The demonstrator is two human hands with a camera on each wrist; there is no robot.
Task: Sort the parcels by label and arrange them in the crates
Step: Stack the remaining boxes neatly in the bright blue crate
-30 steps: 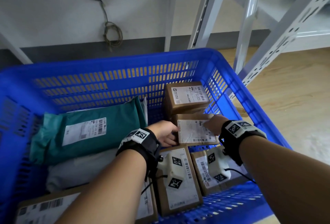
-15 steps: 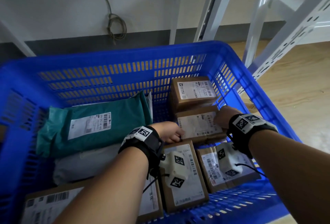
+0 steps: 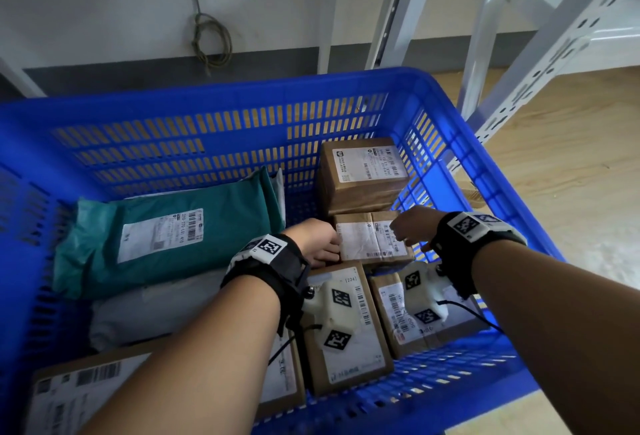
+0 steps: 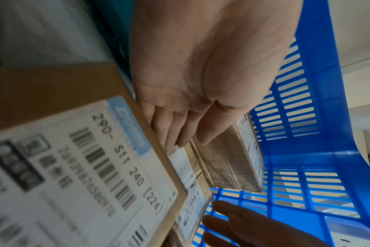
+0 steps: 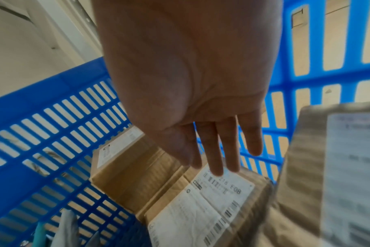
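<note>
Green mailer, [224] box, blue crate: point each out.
green mailer [image 3: 194,223], head view, bare plastic right of label.
[224] box [image 3: 372,348], head view, white label.
blue crate [image 3: 214,136], head view, slotted far wall.

The near-left cardboard parcel [image 3: 69,396] runs off the bottom edge; a forearm covers its right half. Label print on the green mailer [image 3: 162,237] is unreadably small.

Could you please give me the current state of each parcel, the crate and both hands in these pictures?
Blue crate: upright, holding parcels.
Middle brown box: flat, label up, between both hands.
Far brown box: label up, by the far wall.
Green mailer: lying flat, label up.
Box marked 224: flat, label up.
Left hand: straight fingers against the middle box's left edge.
Right hand: open, fingers straight, over its right end.
</note>
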